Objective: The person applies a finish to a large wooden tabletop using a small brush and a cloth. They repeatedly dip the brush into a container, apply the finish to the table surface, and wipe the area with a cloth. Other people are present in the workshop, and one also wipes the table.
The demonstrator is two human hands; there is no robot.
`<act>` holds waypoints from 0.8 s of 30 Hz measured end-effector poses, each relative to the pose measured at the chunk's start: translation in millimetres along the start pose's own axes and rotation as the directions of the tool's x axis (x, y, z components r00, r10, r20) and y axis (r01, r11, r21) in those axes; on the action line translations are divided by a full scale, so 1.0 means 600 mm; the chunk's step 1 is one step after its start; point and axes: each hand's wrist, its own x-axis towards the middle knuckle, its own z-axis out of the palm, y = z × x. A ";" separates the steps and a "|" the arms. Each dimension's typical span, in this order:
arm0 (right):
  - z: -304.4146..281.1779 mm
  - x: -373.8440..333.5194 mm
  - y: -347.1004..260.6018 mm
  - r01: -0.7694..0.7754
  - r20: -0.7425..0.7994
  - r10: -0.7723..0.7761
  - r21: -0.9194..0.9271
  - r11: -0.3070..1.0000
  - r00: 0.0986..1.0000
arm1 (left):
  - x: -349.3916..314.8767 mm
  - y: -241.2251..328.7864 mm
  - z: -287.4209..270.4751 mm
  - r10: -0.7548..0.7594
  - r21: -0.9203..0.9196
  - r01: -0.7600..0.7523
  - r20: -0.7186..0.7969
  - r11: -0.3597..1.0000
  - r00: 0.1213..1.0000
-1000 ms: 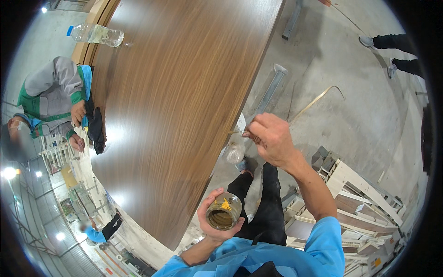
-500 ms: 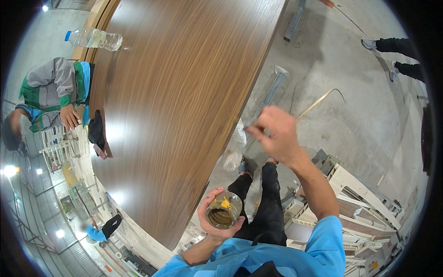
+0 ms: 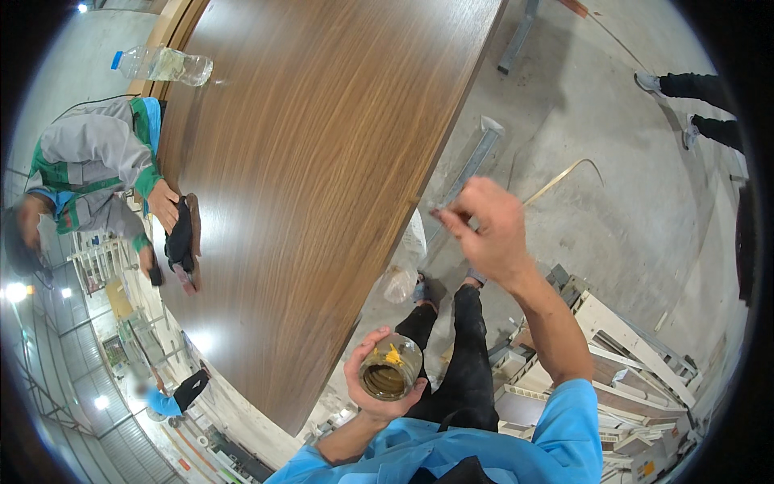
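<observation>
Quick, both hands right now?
Left hand: closed around a glass jar.
Right hand: closed, fingertips pinched; what it holds, if anything, can't be told.

The left fingers (image 3: 355,367) hold a glass jar (image 3: 390,379) beside the brown panel (image 3: 314,177).

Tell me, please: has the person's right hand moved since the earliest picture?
Yes. The right hand has shifted upward in the view, closer to the upper end of the grey metal bar.
</observation>
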 end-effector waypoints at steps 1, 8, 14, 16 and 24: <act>0.002 -0.001 -0.003 -0.141 -0.045 0.141 0.000 0.990 0.989 | 0.000 0.000 0.000 0.005 0.011 -0.005 0.003 1.000 1.000; 0.007 -0.012 -0.007 0.013 0.005 -0.014 0.022 1.000 1.000 | -0.013 0.004 0.001 -0.004 0.022 0.005 -0.015 1.000 1.000; 0.038 -0.070 -0.077 0.084 0.137 -0.085 0.010 0.996 0.987 | -0.034 0.015 -0.001 -0.042 0.027 0.043 -0.041 0.999 0.998; 0.056 -0.097 -0.107 0.165 0.138 -0.166 0.020 0.986 0.976 | -0.039 0.019 -0.004 -0.022 0.022 0.023 -0.053 0.999 0.998; 0.081 -0.127 -0.110 0.016 0.030 -0.014 -0.078 0.997 0.999 | -0.066 0.016 -0.046 0.060 0.039 -0.057 -0.080 0.998 0.995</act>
